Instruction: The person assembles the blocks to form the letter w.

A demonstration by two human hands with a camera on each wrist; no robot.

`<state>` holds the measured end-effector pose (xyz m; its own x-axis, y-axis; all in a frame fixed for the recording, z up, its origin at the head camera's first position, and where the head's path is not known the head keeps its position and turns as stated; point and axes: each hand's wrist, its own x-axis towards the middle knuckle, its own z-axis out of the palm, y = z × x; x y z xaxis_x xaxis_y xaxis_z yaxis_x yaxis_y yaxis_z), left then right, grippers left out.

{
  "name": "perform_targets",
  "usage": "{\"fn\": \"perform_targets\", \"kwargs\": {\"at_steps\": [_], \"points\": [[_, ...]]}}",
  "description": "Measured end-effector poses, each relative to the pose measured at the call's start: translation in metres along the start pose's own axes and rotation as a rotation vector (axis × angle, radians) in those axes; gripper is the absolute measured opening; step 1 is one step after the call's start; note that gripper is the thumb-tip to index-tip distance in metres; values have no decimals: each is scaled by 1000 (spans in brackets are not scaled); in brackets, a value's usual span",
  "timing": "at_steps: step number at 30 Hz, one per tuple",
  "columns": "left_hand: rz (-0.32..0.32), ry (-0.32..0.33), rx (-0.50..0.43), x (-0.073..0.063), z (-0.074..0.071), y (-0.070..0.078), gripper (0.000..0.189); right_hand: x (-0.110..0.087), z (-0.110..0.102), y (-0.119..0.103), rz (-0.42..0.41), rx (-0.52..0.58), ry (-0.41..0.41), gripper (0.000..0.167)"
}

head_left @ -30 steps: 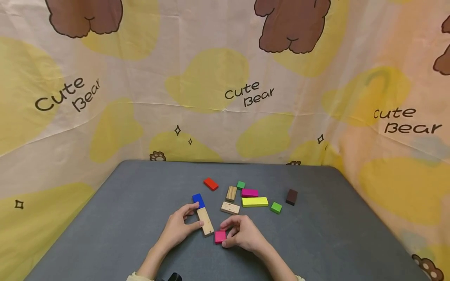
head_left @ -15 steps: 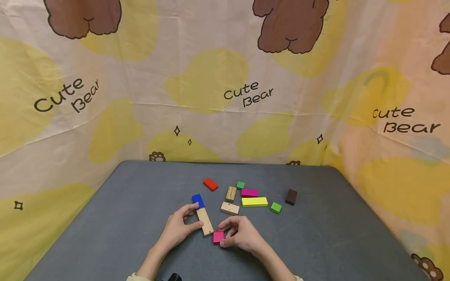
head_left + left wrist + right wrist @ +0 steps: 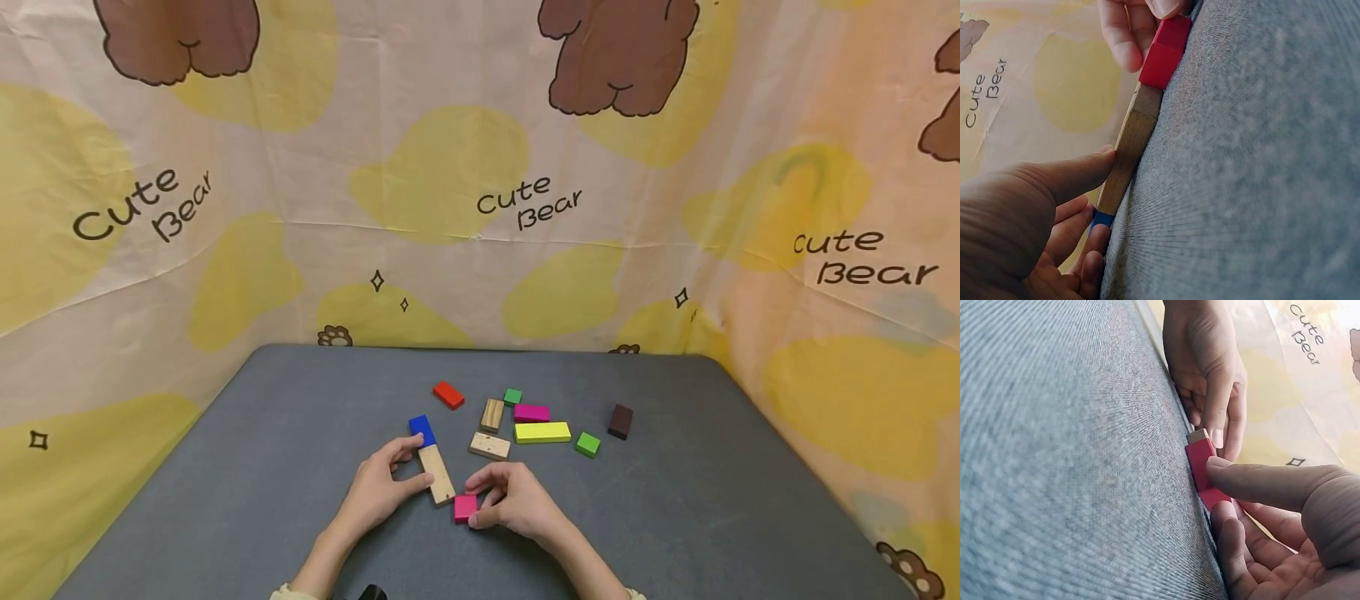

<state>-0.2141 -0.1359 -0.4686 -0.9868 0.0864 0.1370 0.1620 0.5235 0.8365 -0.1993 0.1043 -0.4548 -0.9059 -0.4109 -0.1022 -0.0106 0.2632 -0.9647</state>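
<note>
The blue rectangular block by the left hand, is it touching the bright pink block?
No, the long pale wooden block lies between the blue rectangular block and the bright pink block.

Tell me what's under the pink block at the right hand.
The pink block rests on the grey tabletop, which shows around it; its underside and the patch directly beneath are covered.

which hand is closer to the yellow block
Right. The right hand is on the person's side of the yellow block, slightly to its left; the left hand is farther off to the left, fingers beside the blue block.
</note>
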Motion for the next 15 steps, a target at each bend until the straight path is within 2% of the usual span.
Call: {"fn": "perform_targets", "kwargs": {"at_steps": [15], "points": [[13,3,9,0,-1,0,57,0,0,0,15,8,-3,39]]}}
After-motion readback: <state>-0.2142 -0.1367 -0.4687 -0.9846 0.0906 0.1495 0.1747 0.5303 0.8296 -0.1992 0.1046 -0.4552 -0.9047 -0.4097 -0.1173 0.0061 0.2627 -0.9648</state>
